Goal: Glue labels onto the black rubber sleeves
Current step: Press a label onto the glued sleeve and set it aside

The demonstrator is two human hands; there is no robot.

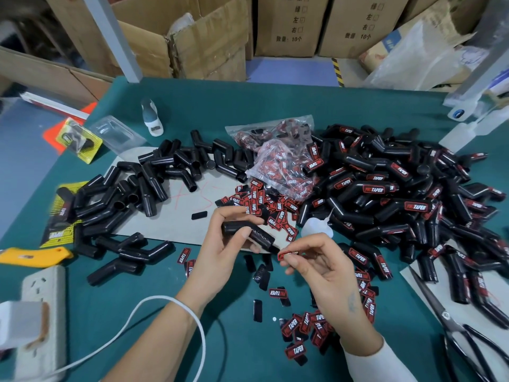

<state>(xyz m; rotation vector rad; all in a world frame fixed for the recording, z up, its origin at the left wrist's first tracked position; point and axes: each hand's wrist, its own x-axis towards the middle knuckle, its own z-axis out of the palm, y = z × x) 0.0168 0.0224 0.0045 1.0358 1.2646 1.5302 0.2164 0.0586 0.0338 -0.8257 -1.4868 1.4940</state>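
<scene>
My left hand (223, 249) grips a bent black rubber sleeve (248, 232) above the green table, its lower end pointing right. Close beside that end, my right hand (319, 263) pinches a small red-and-black label (286, 255) between thumb and forefinger. A pile of plain black sleeves (143, 188) lies on the left. On the right a larger heap of sleeves with labels (399, 194) covers the table. Loose labels (264, 205) are scattered behind my hands, and more loose labels (303, 329) lie near my right wrist. A small translucent glue bottle (316, 227) lies just beyond my right hand.
Clear bags of labels (278, 155) sit mid-table, another glue bottle (151, 117) at the back left. A yellow cutter (35, 255) and a power strip (41, 321) with a white cable (165, 301) lie left. Scissors (446, 318) lie right. Cardboard boxes (206, 40) stand behind.
</scene>
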